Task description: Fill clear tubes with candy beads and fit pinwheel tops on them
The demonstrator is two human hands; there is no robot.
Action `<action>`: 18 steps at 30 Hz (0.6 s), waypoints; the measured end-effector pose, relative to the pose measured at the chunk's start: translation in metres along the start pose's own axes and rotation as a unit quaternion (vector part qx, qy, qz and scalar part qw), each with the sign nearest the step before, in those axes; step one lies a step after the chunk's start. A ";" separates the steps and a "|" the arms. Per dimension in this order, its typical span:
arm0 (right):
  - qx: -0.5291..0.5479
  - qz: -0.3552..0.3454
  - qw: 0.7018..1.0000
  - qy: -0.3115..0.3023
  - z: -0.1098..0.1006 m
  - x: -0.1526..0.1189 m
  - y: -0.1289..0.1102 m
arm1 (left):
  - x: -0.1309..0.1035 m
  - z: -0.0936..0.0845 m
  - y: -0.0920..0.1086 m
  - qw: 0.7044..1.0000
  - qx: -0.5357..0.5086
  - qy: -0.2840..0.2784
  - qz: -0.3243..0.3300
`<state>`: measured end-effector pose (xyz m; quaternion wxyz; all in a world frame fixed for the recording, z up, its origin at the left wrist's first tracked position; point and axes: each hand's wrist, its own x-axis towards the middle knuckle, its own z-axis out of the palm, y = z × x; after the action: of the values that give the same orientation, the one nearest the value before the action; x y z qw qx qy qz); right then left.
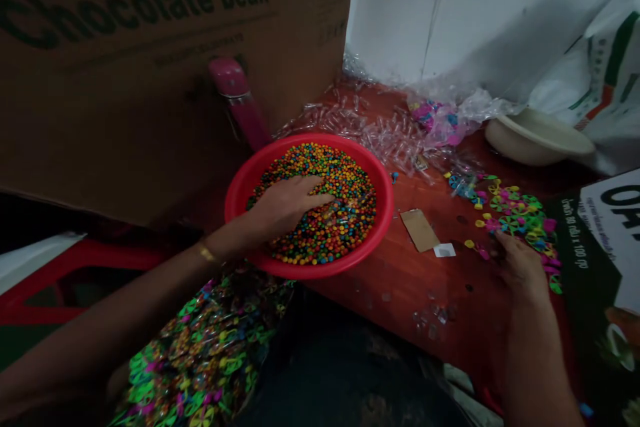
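Red table, clear tubes behind basin

My left hand is down in a round red plastic bowl, upright at the worktop edge and holding a broad bed of small round balls in yellow, orange, red, green and blue. By my right hand, small pink, green, yellow and blue plastic pieces, some wheel-shaped, lie loosely heaped; my fingertips may touch one, though it's dim.

The red table carries 1 red basin, clear tubes, colourful plastic pieces and 1 brown card.
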<state>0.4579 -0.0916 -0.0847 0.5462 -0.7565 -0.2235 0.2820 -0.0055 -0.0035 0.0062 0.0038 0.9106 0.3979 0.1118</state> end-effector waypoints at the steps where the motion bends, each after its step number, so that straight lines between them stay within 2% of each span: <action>1: 0.025 0.006 1.000 0.001 -0.003 -0.006 0.002 | 0.017 0.005 0.000 0.998 0.017 -0.026 0.054; 4: 0.079 0.041 0.996 0.011 -0.011 -0.027 0.009 | 0.050 0.021 -0.005 0.978 -0.011 -0.096 0.185; 6: 0.105 0.053 0.993 0.009 -0.014 -0.042 0.012 | 0.062 0.032 -0.010 0.970 -0.068 -0.113 0.205; 8: 0.130 0.068 0.989 -0.001 -0.015 -0.056 0.013 | 0.068 0.042 -0.014 0.970 -0.140 -0.107 0.169; 11: 0.170 0.068 0.982 -0.040 -0.008 -0.070 0.006 | 0.070 0.046 -0.015 0.956 -0.279 -0.077 0.044; 14: 0.198 0.037 0.972 -0.118 0.014 -0.080 -0.010 | 0.065 0.036 -0.005 0.900 -0.431 -0.038 -0.051; 16: 0.211 -0.001 0.963 -0.170 0.036 -0.086 -0.024 | 0.058 0.023 0.008 0.861 -0.502 -0.025 -0.078; 18: 0.206 -0.057 0.955 -0.207 0.061 -0.093 -0.040 | 0.050 0.011 0.024 0.821 -0.560 -0.039 -0.101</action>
<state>0.3465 -0.0970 -0.0442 0.6473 -0.5387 -0.3114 0.4403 0.0474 0.0176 0.0078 0.5400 0.7100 0.3562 0.2782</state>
